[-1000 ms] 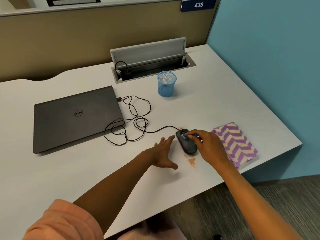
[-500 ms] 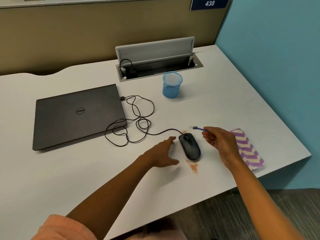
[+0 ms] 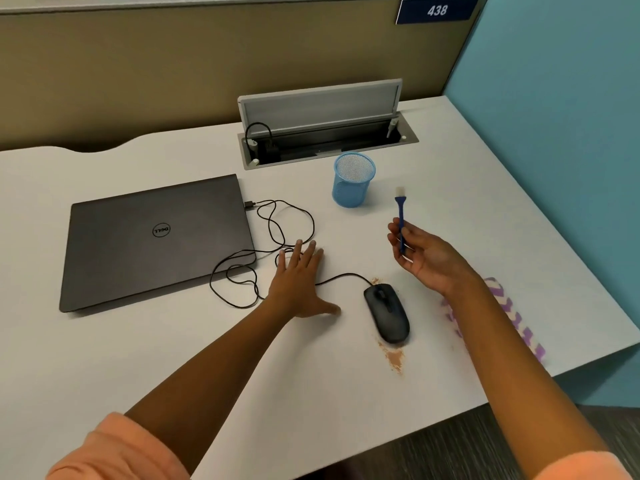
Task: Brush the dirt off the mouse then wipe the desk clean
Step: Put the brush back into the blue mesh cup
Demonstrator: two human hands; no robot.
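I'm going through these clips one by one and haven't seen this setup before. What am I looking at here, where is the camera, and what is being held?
No machine here: a person's two bare hands, filmed by a camera on their head looking down at a white desk. The right hand holds a small blue brush raised above the desk. The left hand lies flat and empty. On the desk: a black wired mouse with brownish dirt beside it, a closed Dell laptop, a blue mesh cup, and a purple-and-white cloth.

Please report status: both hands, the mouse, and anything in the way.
Right hand holds brush above desk; left hand flat, open. Mouse free, dirt beside it. Cable loops near left hand.
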